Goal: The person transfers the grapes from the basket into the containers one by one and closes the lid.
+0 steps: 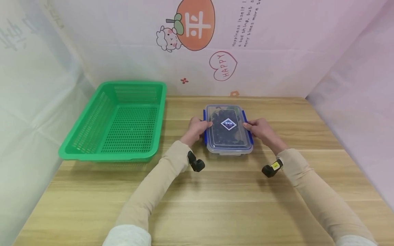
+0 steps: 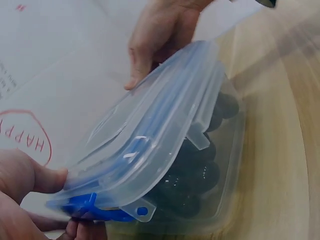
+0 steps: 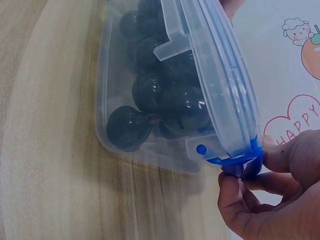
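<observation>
A clear plastic food container (image 1: 230, 145) stands on the table, its see-through lid (image 1: 217, 136) edged in blue and bearing a diamond label. Through the walls show dark, round, grape-like fruits (image 3: 182, 107). My left hand (image 1: 197, 128) pinches the lid's left edge, thumb on top and fingers beneath, by a blue side latch (image 2: 107, 212). On the opposite side, my right hand (image 1: 261, 130) grips the lid's edge the same way, with its fingers at the other blue latch (image 3: 250, 167). Both latches stick outward. Whether the lid is lifted off the rim I cannot tell.
To the left of the container stands a green slotted basket (image 1: 158, 136) with nothing visible in it. A printed white cloth (image 1: 197, 71) hangs behind the wooden table (image 1: 215, 205), and pale cloths flank both sides.
</observation>
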`<state>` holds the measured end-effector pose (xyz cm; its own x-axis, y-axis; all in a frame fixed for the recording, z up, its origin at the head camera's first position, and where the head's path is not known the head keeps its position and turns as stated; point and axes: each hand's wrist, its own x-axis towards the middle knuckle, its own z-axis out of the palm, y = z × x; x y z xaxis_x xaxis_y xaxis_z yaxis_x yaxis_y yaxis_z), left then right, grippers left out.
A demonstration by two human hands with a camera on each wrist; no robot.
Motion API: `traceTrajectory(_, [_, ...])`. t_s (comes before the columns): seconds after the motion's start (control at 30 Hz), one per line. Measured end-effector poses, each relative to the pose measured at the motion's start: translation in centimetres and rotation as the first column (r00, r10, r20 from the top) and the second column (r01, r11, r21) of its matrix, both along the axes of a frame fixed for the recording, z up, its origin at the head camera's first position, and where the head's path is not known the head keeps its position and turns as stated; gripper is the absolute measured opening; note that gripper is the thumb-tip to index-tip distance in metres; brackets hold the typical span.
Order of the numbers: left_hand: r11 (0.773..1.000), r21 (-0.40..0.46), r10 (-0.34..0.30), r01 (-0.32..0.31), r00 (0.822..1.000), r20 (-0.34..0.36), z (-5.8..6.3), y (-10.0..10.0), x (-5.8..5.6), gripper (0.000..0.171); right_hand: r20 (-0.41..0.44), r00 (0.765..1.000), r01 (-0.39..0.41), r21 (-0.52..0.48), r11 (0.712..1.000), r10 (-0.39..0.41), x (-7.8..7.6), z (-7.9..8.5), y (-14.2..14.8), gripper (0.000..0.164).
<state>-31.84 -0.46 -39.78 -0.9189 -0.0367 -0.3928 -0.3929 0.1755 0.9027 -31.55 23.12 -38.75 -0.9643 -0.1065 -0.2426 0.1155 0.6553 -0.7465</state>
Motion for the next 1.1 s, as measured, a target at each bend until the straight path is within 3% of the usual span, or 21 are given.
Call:
traceTrajectory(0.13, [0.999, -0.051, -0.013, 0.01, 0.998, -0.058, 0.1, 0.2, 0.1, 0.028, -0.007, 1.0, 0.009, 0.005, 1.0, -0.009, -0.1, -0.1, -0.1, 0.048])
traceTrajectory(0.63, [0.984, -0.177, -0.039, 0.018, 0.992, -0.116, 0.6, 0.3, 0.7, 0.015, -0.025, 1.0, 0.001, -0.013, 1.0, -0.001, 0.1, 0.1, -0.5, 0.045])
traceTrajectory(0.83, [0.96, -0.266, -0.122, 0.086, 0.986, -0.118, 0.7, 0.2, 0.0, 0.016, -0.041, 0.999, -0.02, 0.005, 1.0, 0.02, -0.3, 0.2, -0.3, 0.047])
traceTrajectory(0.9, [0.94, -0.317, -0.165, 0.122, 0.98, -0.113, 0.7, 0.2, -0.2, 0.017, -0.034, 0.999, -0.03, 0.014, 0.999, 0.03, -0.6, 0.1, -0.2, 0.047])
traceTrajectory(0.97, [0.904, -0.399, -0.216, 0.152, 0.969, -0.122, 0.8, 0.2, -0.4, 0.025, -0.023, 0.998, -0.057, 0.037, 0.998, 0.057, -0.9, 0.0, -0.2, 0.047])
traceTrajectory(1.03, [0.842, -0.514, -0.27, 0.165, 0.953, -0.137, 1.0, 0.2, -0.5, 0.033, -0.021, 0.996, -0.089, 0.086, 0.992, 0.091, -1.2, 0.1, -0.2, 0.049])
traceTrajectory(1.1, [0.764, -0.63, -0.309, 0.14, 0.936, -0.167, 1.3, 0.3, -0.5, 0.045, -0.029, 0.992, -0.118, 0.177, 0.977, 0.126, -1.5, 0.3, -0.3, 0.054])
